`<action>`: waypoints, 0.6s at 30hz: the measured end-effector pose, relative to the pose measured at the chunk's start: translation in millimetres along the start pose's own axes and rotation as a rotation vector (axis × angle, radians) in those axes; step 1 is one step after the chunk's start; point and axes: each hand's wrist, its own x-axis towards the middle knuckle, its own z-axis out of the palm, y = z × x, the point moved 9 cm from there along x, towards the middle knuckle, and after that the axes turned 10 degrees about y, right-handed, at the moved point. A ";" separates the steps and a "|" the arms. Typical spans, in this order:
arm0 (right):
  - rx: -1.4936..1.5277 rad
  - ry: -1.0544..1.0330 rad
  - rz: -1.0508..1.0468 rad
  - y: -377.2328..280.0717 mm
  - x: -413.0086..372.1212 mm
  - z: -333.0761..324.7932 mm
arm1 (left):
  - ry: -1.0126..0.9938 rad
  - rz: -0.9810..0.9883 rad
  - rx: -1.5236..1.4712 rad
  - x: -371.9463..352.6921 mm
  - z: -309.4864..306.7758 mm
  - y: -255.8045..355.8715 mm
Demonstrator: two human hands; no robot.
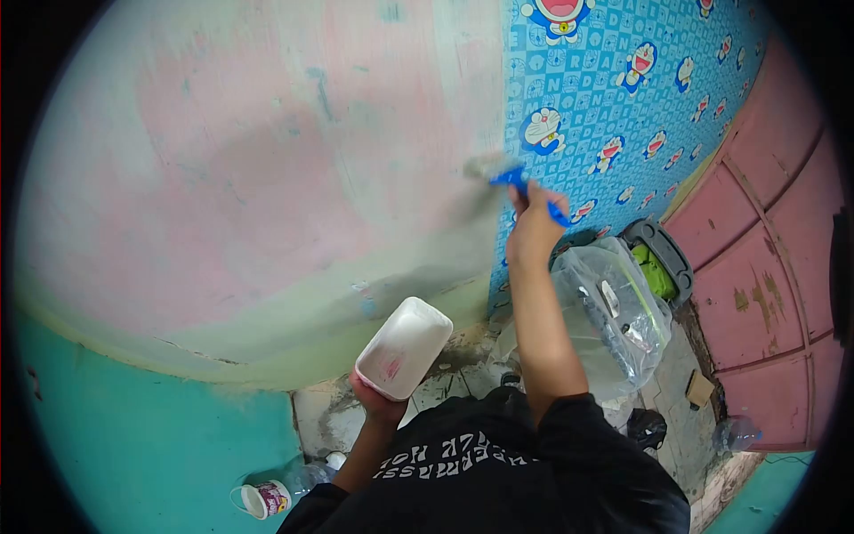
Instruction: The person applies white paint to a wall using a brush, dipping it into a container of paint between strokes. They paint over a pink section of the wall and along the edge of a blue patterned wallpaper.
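My right hand is closed round the blue handle of a paintbrush. The brush's pale bristles point left, at or close to the pink and whitish wall, beside the edge of the blue cartoon wallpaper; whether they touch cannot be made out. Lower down, my left hand grips the near end of a white rectangular tray, which is tilted and has a pinkish-red smear inside. Part of the left hand's fingers is hidden under the tray.
A clear plastic-covered container stands right of my right forearm, near a grey and green item. A small white bucket lies at the lower left. Pink panels rise at the right, with a plastic bottle below.
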 end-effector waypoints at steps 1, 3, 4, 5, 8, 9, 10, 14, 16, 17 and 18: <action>0.067 -0.044 0.011 -21.9 -5.2 16.8 | -0.001 -0.004 -0.002 -1.3 2.5 0.5; 0.198 -0.140 0.037 -48.3 -12.2 39.4 | 0.003 -0.013 -0.014 -7.7 10.5 2.8; 0.169 -0.133 0.011 -44.0 -9.3 33.5 | 0.007 -0.015 -0.026 -10.7 12.9 3.7; 0.124 -0.101 -0.004 -30.8 -4.7 20.0 | -0.020 -0.008 -0.010 -10.7 14.0 4.9; -0.035 0.009 -0.047 43.9 9.3 -64.4 | -0.054 0.003 0.030 -13.7 11.4 10.5; -0.104 0.045 -0.067 77.2 17.0 -106.1 | -0.040 -0.001 0.028 -13.8 11.4 10.5; -0.176 0.112 -0.040 118.7 26.3 -154.8 | -0.027 -0.002 0.043 -14.1 9.0 9.8; -0.936 0.315 -0.087 165.8 27.4 -250.0 | -0.004 0.002 0.105 -12.7 4.4 3.2; -0.572 0.245 -0.016 162.0 31.1 -208.8 | -0.021 -0.006 0.092 -15.2 15.5 0.7; -0.397 0.205 0.018 152.3 28.1 -188.0 | -0.005 -0.005 0.104 -13.9 13.0 0.8; -0.336 0.186 0.006 127.2 24.3 -151.6 | 0.014 -0.005 0.114 -12.7 8.1 0.3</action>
